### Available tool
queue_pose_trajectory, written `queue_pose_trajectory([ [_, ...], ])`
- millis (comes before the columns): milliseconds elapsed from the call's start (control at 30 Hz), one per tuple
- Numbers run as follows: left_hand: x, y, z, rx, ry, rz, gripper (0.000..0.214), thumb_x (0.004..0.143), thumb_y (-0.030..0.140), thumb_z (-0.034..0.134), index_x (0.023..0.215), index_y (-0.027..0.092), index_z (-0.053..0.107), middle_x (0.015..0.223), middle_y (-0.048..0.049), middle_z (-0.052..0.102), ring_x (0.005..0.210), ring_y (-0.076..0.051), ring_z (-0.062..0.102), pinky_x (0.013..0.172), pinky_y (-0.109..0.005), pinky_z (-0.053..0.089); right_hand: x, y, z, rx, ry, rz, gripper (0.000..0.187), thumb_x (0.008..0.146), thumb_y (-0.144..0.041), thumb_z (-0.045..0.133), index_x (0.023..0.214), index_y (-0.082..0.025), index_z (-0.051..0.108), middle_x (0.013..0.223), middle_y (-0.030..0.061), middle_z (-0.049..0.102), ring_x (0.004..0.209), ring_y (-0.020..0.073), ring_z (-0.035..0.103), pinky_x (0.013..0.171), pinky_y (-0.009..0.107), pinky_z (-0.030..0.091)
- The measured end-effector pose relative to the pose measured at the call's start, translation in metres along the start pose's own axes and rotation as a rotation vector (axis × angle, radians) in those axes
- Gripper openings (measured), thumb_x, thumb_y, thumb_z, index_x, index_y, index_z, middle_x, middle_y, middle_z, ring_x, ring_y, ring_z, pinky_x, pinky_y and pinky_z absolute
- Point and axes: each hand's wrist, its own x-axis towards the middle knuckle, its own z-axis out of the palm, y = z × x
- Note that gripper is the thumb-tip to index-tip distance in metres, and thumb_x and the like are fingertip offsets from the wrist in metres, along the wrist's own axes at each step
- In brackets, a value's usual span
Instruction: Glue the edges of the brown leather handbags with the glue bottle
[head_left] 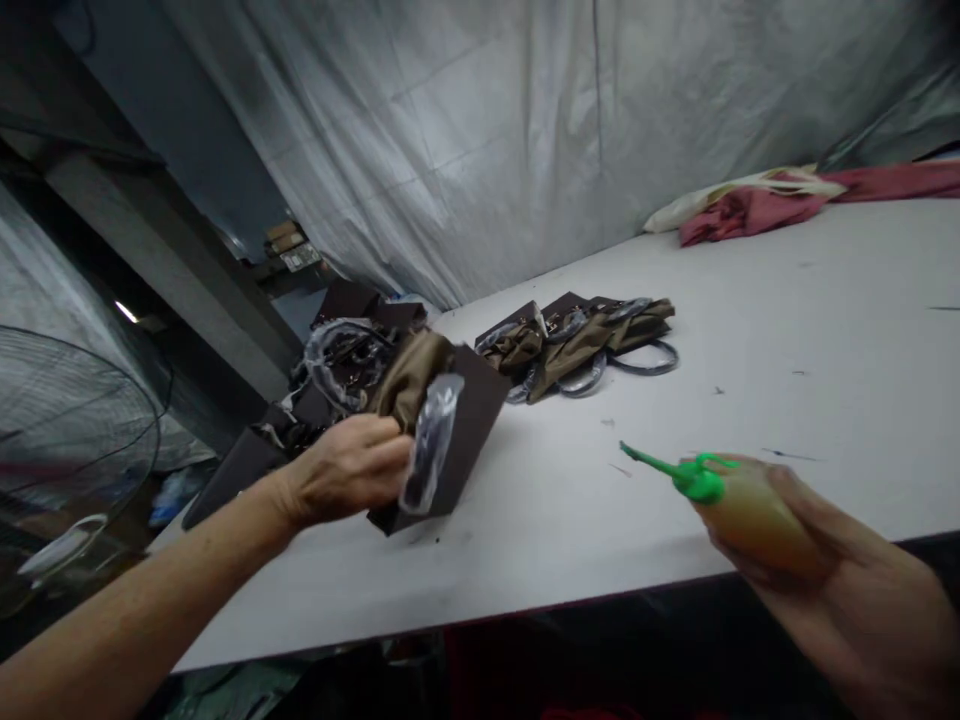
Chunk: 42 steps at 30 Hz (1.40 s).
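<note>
My left hand [356, 470] is closed on a dark brown handbag [472, 415] and tilts it at the left of the table. Olive-brown lining cloth [416, 375] bulges out of its top, and a handle wrapped in clear plastic [433, 445] hangs over its side. The fingertips are partly hidden behind the cloth and handle. At the right, my right hand [832, 580] is wrapped around a squeeze bottle [765, 515] with amber contents. Its green nozzle [697, 480] points left over the table.
More brown bags [585, 345] with wrapped handles lie mid-table. Others are piled [352, 350] behind my left hand. Red and cream cloth [765, 210] rests at the back right of the white table [750, 330]. Grey sheeting [525, 150] hangs behind; a fan [67, 430] stands left.
</note>
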Motion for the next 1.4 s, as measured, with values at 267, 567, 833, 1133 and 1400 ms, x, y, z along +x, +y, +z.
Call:
queue_pose_trajectory([
  [267, 0.005, 0.035, 0.049, 0.054, 0.230, 0.393, 0.013, 0.083, 0.006, 0.063, 0.090, 0.015, 0.058, 0.068, 0.0023, 0.058, 0.053, -0.012, 0.043, 0.052, -0.034, 0.038, 0.007, -0.014, 0.044, -0.008, -0.330, 0.179, 0.031, 0.084, -0.037, 0.068, 0.106, -0.015, 0.070, 0.119, 0.0127, 0.070, 0.080, 0.0171, 0.069, 0.055, 0.019, 0.056],
  [567, -0.007, 0.037, 0.055, -0.040, 0.246, 0.333, 0.017, 0.083, 0.001, 0.060, 0.091, 0.016, 0.058, 0.066, 0.0026, 0.058, 0.055, -0.012, 0.044, 0.057, -0.032, 0.046, 0.030, 0.011, 0.049, 0.055, -0.432, 0.469, 0.016, 0.088, -0.030, 0.067, 0.095, -0.016, 0.065, 0.092, 0.0078, 0.073, 0.067, 0.0139, 0.067, 0.052, 0.019, 0.053],
  [833, -0.010, 0.047, 0.054, -0.077, 0.253, 0.344, 0.013, 0.083, 0.004, 0.060, 0.089, 0.016, 0.057, 0.062, 0.0029, 0.055, 0.053, -0.012, 0.043, 0.060, -0.032, 0.051, 0.058, 0.023, 0.066, -0.022, -0.664, 0.509, 0.016, 0.091, -0.030, 0.063, 0.091, -0.014, 0.063, 0.086, 0.0088, 0.072, 0.060, 0.0130, 0.065, 0.041, 0.015, 0.046],
  [1133, -0.010, 0.053, 0.061, -0.101, 0.202, 0.460, 0.012, 0.078, 0.005, 0.060, 0.084, 0.016, 0.062, 0.066, -0.0001, 0.061, 0.053, -0.013, 0.044, 0.046, -0.035, 0.041, 0.075, 0.054, 0.064, -0.018, -1.022, 0.533, 0.031, 0.083, -0.036, 0.065, 0.096, -0.009, 0.066, 0.079, 0.0092, 0.068, 0.048, 0.0115, 0.057, 0.032, 0.015, 0.037],
  [1400, -0.012, 0.058, 0.051, -0.009, 0.083, 0.413, 0.024, 0.084, 0.008, 0.058, 0.106, 0.017, 0.062, 0.072, -0.0016, 0.063, 0.056, -0.015, 0.048, 0.047, -0.032, 0.041, 0.061, 0.060, 0.067, -0.011, -1.078, 0.587, 0.051, 0.075, -0.035, 0.070, 0.114, -0.002, 0.066, 0.079, 0.0115, 0.071, 0.054, 0.0146, 0.062, 0.046, 0.022, 0.051],
])
